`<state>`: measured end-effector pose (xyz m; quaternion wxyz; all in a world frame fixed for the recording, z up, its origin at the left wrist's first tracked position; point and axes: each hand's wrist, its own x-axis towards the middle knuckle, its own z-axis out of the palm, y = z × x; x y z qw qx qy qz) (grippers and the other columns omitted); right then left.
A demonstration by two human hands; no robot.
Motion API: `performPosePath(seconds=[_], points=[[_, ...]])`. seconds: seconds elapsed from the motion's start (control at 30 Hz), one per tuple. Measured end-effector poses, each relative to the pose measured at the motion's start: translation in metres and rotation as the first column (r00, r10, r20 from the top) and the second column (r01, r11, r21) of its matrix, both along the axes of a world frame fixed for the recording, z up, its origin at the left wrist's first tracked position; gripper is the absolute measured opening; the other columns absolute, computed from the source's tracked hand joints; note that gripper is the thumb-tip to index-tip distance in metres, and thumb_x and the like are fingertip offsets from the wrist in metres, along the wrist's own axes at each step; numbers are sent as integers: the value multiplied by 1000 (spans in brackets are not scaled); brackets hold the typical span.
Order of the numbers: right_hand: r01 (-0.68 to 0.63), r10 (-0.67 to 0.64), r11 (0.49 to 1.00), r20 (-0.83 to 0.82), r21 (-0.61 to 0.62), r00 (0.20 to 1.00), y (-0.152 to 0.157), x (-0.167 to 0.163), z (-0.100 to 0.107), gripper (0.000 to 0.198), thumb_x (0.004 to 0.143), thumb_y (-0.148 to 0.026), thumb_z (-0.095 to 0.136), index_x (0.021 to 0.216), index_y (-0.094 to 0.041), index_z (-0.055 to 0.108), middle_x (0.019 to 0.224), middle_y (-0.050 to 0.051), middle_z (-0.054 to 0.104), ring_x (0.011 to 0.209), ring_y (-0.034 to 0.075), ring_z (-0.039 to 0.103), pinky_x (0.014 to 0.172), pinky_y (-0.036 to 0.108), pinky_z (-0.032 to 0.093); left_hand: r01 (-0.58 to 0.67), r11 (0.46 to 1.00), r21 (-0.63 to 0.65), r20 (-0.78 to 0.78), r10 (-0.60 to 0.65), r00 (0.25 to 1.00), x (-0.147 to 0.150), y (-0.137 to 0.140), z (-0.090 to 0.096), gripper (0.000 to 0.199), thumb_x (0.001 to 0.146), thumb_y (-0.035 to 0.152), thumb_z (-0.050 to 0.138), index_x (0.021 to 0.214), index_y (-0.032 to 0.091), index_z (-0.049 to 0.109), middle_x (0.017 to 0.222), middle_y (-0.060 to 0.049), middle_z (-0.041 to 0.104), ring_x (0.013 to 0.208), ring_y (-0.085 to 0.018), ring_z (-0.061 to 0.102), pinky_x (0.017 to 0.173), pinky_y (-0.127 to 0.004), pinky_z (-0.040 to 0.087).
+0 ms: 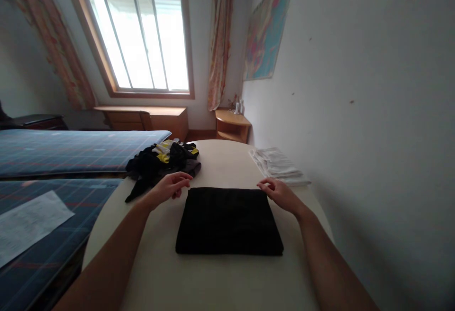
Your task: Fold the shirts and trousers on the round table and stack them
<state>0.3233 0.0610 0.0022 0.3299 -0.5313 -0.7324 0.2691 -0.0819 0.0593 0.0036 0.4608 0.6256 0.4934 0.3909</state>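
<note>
A black folded cloth, perhaps a garment, lies flat in a neat rectangle on the pale round table. My left hand hovers just off its far left corner, with the fingers loosely bent and apart and nothing in them. At the far right corner is my right hand, fingers half bent, its fingertips at or just above the cloth's edge; whether they touch it is hard to tell. No fabric is lifted by either hand.
Beyond my left hand sits a crumpled heap of black, yellow and white clothes. White folded fabric rests at the table's right side, near the wall. To the left are beds with blue plaid mattresses and a paper sheet.
</note>
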Motion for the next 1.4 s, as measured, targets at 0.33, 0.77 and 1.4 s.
performPosePath(seconds=[0.33,0.77,1.4], points=[[-262,255,934,-60,-244,965,-1,22,-7,50,78,-31,64,126,-20,66,85,1,72,67,13,59,62,25,47,247,968,-51,-4,-248,969,8,-5,-11,40,69,22,75,109,19,74,83,-4,76,59,-15,62,50,-21,44],[-292,272,939,-128,-182,954,1,5,-14,37,82,-35,63,115,-18,66,101,6,75,88,21,69,77,33,55,247,969,-23,38,-246,969,10,2,-23,36,69,29,79,103,17,74,100,-9,77,90,-26,71,80,-34,54],[-137,111,990,-381,-42,918,23,-10,-31,39,73,-36,65,107,-18,73,99,6,77,95,24,71,91,42,54,-43,999,14,213,39,976,21,18,-35,42,62,38,83,95,14,74,85,-9,76,79,-25,69,76,-36,52]])
